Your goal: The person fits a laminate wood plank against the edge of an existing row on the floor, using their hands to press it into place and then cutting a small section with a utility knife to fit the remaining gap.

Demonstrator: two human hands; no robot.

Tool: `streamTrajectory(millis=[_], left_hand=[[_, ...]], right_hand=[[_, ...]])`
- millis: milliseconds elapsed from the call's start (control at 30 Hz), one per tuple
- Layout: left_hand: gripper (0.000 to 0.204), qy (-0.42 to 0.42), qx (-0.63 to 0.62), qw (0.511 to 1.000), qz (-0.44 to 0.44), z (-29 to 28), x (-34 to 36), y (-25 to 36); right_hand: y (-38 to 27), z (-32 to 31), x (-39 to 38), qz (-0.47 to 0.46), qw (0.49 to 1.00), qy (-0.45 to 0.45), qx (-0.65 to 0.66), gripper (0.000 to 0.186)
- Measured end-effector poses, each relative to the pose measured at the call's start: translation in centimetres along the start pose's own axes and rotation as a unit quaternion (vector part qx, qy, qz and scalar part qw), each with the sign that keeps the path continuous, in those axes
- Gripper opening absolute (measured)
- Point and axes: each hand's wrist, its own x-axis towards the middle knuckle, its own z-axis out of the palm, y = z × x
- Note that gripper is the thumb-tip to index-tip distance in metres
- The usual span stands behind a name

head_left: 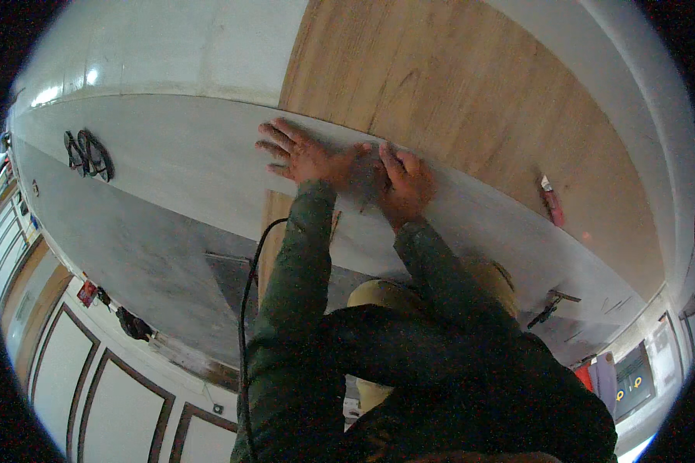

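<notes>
My left hand lies with its fingers spread on the pale grey surface, just short of the edge of a wood-grain sheet. Its thumb points toward my right hand, which is close beside it at the same edge. The right fingers are curled and pressed together; what they hold, if anything, is hidden in a dark blur between the hands. A narrow wood-grain strip runs beneath my left forearm. On the sheet, to the right, lies a red utility knife.
Black sandals are on the grey floor at the left. A dark tool with a flat bar lies at lower right. A black cable hangs along my left arm. White panelled doors stand at lower left.
</notes>
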Motion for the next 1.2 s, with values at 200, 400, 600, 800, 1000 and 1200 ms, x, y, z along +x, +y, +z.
streamTrajectory(millis=[200, 400, 600, 800, 1000, 1200], left_hand=[[0.16, -0.038, 0.011, 0.999, -0.029, -0.4, 0.2, 0.9], [0.161, 0.014, -0.008, 0.999, -0.033, 0.3, 1.2, 0.1], [0.162, -0.021, -0.016, 0.999, -0.023, 0.5, 1.9, -0.1], [0.163, -0.018, -0.059, 0.998, -0.005, 0.4, 0.9, 0.4], [0.159, -0.059, -0.058, 0.996, -0.024, -1.0, -0.3, 0.8], [0.15, -0.068, -0.064, 0.995, -0.031, -0.2, -0.1, 1.2]], right_hand=[[2.3, -2.6, -0.3, 0.027, 0.984, -0.056, 0.166, 0.034], [17.4, -14.9, -1.6, 0.052, 0.986, 0.083, -0.132, 0.052], [21.4, -21.5, -3.8, 0.078, 0.958, -0.079, -0.264, 0.055], [22.7, -20.6, -3.7, 0.063, 0.977, -0.083, -0.187, 0.043], [7.7, -11.3, 5.7, -0.016, 0.958, -0.238, 0.16, 0.031], [-2.9, -2.6, 13.9, 0.0, 0.913, -0.401, 0.069, 0.03]])
